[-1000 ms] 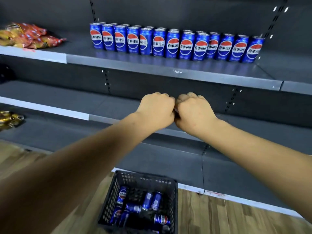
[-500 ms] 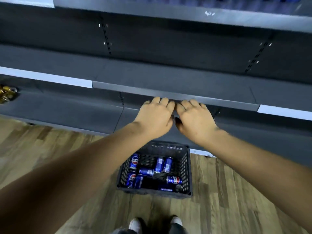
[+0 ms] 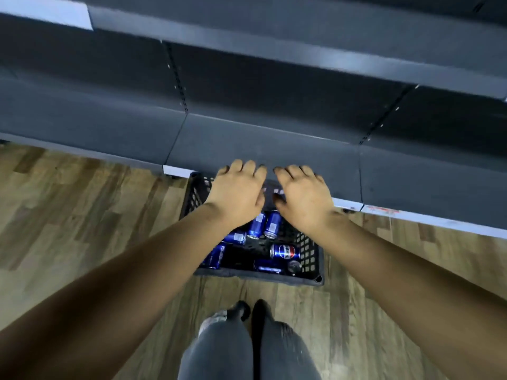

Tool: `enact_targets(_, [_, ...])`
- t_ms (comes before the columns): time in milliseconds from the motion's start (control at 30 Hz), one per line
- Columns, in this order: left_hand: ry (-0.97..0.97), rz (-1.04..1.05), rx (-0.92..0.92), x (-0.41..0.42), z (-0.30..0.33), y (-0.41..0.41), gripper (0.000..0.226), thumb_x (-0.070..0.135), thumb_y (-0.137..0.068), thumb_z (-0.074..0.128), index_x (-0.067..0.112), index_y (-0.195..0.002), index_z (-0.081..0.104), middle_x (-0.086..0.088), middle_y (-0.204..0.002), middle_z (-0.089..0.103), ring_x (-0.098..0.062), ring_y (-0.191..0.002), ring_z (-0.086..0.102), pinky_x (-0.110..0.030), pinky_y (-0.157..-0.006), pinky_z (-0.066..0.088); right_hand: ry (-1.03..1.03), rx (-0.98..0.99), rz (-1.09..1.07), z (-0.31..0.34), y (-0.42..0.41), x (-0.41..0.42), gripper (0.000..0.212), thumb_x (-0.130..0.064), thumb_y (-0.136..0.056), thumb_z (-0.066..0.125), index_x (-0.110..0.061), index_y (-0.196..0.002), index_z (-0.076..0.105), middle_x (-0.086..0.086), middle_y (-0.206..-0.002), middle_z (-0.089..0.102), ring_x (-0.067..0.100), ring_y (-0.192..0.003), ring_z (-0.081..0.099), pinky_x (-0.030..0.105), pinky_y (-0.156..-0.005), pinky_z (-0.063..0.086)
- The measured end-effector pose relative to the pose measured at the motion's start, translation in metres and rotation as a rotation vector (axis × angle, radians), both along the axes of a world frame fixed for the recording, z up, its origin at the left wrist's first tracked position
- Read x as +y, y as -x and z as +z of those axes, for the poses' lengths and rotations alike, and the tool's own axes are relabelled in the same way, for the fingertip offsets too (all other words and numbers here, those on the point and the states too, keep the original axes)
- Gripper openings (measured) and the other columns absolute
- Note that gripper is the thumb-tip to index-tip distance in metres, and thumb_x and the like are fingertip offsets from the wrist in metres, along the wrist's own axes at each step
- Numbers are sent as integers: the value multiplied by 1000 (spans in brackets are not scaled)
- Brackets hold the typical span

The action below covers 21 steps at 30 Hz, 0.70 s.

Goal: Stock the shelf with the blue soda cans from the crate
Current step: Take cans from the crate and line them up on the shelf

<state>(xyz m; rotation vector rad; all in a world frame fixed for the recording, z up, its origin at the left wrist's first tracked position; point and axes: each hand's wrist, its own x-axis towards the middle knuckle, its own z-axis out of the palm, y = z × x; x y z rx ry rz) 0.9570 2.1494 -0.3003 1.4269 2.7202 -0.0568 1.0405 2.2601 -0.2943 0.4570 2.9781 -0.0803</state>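
Soda cans [image 3: 283, 252] lying in crate [image 3: 310, 259] on floor [image 3: 82, 215], just before bottom shelf [image 3: 260, 144]; both hands [image 3: 238, 193] above crate.

A wood-plank floor [image 3: 82, 220] carries a black crate [image 3: 310, 259] at twelve o'clock of the person's legs, its far end touching the dark bottom shelf [image 3: 260, 144].
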Motion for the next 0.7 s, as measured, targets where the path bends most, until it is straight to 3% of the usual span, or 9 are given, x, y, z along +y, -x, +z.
enact_targets(200, [-23, 3, -48, 10, -145, 10, 44, 27, -93, 44, 11, -134, 41, -7, -133, 45, -26, -125, 39, -39, -100, 35, 37, 12, 7, -148, 10, 5, 60, -11, -83, 56, -10, -140, 38, 12, -135, 44, 33, -124, 38, 42, -96, 36])
enact_targets(400, [-68, -37, -184, 24, -279, 26, 38, 26, -91, 46, 7, -123, 49, -7, -127, 48, -23, -123, 40, -34, -97, 38, 130, 115, -6, -276, 24, 16, 33, -10, -83, 56, -3, -115, 61, 13, -114, 60, 32, -114, 50, 38, -88, 42])
enact_targets(567, [-55, -43, -204, 30, -344, 33, 35, 24, -92, 46, 8, -123, 50, -8, -123, 49, -24, -120, 41, -34, -95, 37, 132, 57, -23, -339, 30, 21, 33, -14, -86, 53, -8, -118, 58, 8, -119, 57, 29, -117, 46, 36, -90, 40])
enact_targets(700, [2, -40, -216, 33, -373, 29, 36, 21, -91, 46, 7, -124, 51, -9, -123, 50, -26, -120, 43, -34, -93, 37, 178, -3, -54, -364, 31, 22, 24, -12, -84, 52, -7, -106, 61, 10, -112, 62, 31, -109, 52, 35, -79, 42])
